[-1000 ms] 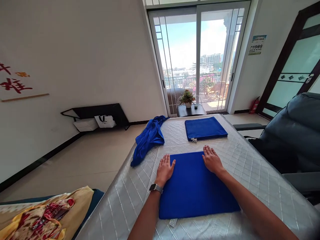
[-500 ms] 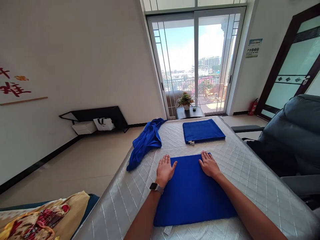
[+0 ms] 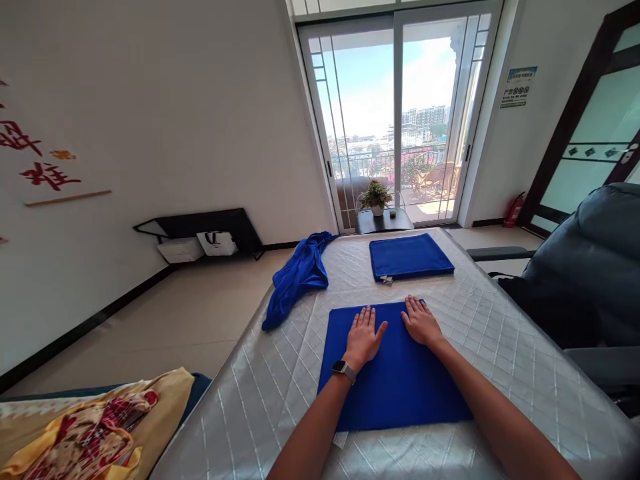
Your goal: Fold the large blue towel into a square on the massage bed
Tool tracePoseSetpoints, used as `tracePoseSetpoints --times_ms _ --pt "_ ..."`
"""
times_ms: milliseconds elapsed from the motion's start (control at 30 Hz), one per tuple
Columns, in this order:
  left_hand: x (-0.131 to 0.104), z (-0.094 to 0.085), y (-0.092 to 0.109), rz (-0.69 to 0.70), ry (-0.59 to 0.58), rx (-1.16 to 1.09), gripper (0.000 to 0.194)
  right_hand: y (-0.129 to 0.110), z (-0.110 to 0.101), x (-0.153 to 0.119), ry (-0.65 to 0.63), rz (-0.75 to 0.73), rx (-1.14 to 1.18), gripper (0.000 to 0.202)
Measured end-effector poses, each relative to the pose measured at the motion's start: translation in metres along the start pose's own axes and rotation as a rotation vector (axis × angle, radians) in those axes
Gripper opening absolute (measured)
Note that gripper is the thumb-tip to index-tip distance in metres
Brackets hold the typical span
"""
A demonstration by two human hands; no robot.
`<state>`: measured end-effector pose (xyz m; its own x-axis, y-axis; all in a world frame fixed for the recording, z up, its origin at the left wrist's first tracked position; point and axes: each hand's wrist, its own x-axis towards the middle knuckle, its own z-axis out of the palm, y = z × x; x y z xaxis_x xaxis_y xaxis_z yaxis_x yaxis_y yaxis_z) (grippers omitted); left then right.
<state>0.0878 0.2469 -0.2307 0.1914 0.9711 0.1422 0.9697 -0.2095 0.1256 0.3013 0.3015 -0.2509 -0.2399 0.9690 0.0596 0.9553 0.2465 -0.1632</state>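
A flat blue cloth rectangle (image 3: pixel 400 387) lies on the silvery quilted mattress (image 3: pixel 265 393). My left hand (image 3: pixel 364 339) rests flat on its upper middle, fingers stretched out, a watch on the wrist. Near its top right corner, my right hand (image 3: pixel 421 321) lies palm down with the fingers extended. Beyond them sits a folded blue cloth stack (image 3: pixel 411 257) with a small white tag at its front edge. A crumpled blue cloth (image 3: pixel 300 277) lies at the mattress's far left.
A potted plant (image 3: pixel 376 198) stands on a dark chair (image 3: pixel 384 223) past the mattress's far edge. On the right is a dark armchair (image 3: pixel 590 267). Patterned fabric (image 3: pixel 95 433) lies at lower left. White bags (image 3: pixel 218 244) sit by the wall.
My left hand has moved right, from the cloth's left edge onto its upper middle, uncovering the top left corner. My right hand stays near the top right corner. The view has shifted slightly.
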Motion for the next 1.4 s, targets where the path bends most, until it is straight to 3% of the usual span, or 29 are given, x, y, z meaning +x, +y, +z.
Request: tracePoseSetpoints --times_ms 100,200,333,500,667,800,1000,1100,1167,1233,1400 --pt "-0.019 -0.009 -0.052 -0.126 0.010 0.038 0.077 -0.001 -0.002 0.000 -0.014 0.008 0.006 0.070" --pt "-0.033 -0.010 -0.083 -0.196 0.035 0.055 0.079 -0.002 -0.006 0.000 -0.024 0.010 0.007 0.070" --pt "-0.038 -0.005 -0.091 -0.200 0.069 0.057 0.081 -0.005 -0.008 -0.006 -0.011 0.062 0.001 0.070" --pt "-0.037 0.001 -0.090 -0.198 0.085 0.061 0.077 -0.005 -0.003 -0.032 0.008 0.060 0.019 0.071" --pt "-0.034 -0.005 -0.096 -0.204 0.058 0.099 0.080 -0.006 -0.002 -0.053 0.002 0.072 0.088 0.073" --pt "-0.028 -0.017 -0.075 -0.216 0.069 0.132 0.085 -0.009 -0.006 -0.053 -0.003 0.084 0.100 0.072" --pt "-0.026 -0.012 0.029 0.193 0.037 -0.018 0.073 -0.008 -0.007 -0.052 0.027 0.064 0.094 0.071" --pt "-0.025 -0.003 0.061 0.250 0.029 -0.070 0.068 -0.007 -0.006 -0.053 0.029 0.046 0.068 0.070" --pt "-0.026 0.002 0.062 0.220 0.014 -0.071 0.067 -0.007 -0.007 -0.053 0.025 0.048 0.067 0.070" --pt "-0.029 0.003 0.049 0.183 -0.006 -0.055 0.067 -0.008 -0.007 -0.053 0.022 0.062 0.076 0.070" --pt "-0.053 -0.003 -0.018 0.033 -0.031 0.009 0.073 -0.009 -0.009 -0.054 0.011 0.080 0.092 0.071"
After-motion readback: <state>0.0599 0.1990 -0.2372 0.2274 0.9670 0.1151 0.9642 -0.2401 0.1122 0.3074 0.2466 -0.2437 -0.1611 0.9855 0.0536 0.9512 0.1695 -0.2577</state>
